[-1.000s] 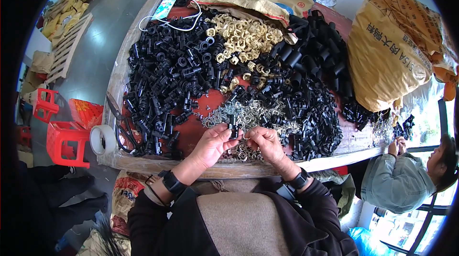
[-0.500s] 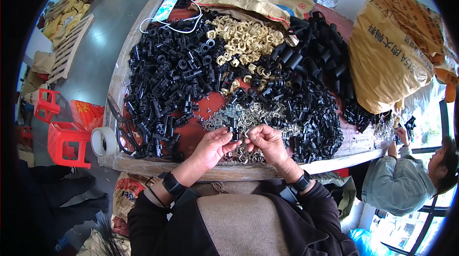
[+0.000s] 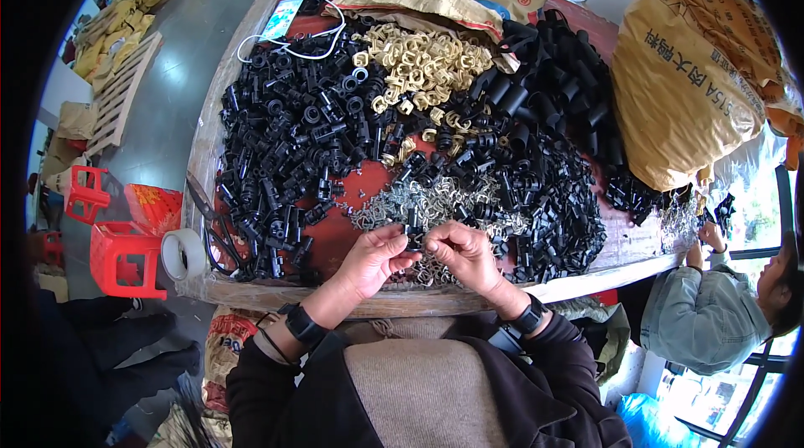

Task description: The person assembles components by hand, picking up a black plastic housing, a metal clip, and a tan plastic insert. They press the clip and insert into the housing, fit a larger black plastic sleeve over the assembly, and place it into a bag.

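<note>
My left hand (image 3: 377,262) pinches a small black plastic fitting (image 3: 412,220) upright between thumb and fingers. Close beside it, my right hand (image 3: 466,257) has thumb and forefinger pressed together; whatever they hold is too small to make out. Both hands are over the table's near edge, by a heap of small silvery metal clips (image 3: 435,197). Larger black fittings (image 3: 293,130) are heaped to the left, and small black parts (image 3: 553,226) lie at the right. Brass-coloured U-shaped pieces (image 3: 431,63) form a pile farther back.
Black tubes (image 3: 553,84) lie at the back right, beside a bulging yellow sack (image 3: 687,79). A tape roll (image 3: 182,254) and scissors (image 3: 209,213) are at the table's left edge. Red stools (image 3: 126,260) stand on the floor. Another person (image 3: 703,310) works at the far right.
My right hand's fingertips have shifted slightly left, nearer the black fitting. A pale bit seen earlier at those fingertips is now hidden. My left hand keeps its grip.
</note>
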Action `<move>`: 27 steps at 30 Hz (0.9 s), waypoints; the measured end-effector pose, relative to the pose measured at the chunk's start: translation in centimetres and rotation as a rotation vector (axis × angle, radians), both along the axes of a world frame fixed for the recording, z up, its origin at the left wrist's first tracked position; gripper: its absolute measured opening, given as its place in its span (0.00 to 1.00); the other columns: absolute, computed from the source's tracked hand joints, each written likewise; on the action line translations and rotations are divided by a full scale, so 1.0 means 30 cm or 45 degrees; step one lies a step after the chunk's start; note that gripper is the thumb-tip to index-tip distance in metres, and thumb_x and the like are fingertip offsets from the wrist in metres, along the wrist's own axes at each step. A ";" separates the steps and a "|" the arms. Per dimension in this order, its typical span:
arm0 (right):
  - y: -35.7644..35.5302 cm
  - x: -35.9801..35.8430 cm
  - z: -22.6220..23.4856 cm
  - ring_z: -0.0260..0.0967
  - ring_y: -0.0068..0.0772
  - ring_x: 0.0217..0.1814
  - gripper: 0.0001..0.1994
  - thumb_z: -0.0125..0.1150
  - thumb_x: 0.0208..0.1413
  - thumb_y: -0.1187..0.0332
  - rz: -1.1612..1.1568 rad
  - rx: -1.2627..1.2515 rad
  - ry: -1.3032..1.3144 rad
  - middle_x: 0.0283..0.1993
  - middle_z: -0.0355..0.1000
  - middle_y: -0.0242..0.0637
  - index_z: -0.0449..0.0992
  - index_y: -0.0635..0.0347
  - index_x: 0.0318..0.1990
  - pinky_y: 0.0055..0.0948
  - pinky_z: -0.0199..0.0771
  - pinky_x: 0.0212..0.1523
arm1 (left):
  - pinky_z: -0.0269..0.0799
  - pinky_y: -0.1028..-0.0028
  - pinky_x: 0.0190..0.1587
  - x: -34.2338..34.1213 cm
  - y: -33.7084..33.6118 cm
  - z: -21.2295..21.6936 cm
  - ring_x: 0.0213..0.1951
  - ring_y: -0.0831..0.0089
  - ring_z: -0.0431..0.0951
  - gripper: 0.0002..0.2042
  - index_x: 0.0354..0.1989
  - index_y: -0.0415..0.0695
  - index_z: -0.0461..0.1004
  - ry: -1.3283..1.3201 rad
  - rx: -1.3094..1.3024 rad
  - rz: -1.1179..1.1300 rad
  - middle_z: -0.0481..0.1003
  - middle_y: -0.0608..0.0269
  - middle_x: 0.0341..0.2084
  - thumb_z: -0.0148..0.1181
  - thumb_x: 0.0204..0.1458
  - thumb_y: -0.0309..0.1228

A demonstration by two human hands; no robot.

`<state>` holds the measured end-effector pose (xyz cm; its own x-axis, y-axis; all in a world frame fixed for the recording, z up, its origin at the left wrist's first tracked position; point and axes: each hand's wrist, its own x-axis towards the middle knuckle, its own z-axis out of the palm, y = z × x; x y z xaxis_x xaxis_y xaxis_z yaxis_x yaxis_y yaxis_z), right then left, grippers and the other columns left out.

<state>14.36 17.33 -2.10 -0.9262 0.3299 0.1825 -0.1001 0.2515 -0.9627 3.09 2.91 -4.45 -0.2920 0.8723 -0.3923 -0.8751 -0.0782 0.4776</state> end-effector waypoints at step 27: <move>0.015 0.010 0.069 0.64 0.36 0.30 0.12 0.57 0.35 0.78 0.212 0.962 0.209 0.30 0.63 0.35 0.69 0.61 0.32 0.28 0.67 0.29 | 0.72 0.78 0.32 0.022 -0.009 0.031 0.32 0.66 0.75 0.10 0.37 0.37 0.67 0.045 -0.043 -0.168 0.71 0.59 0.31 0.50 0.49 0.30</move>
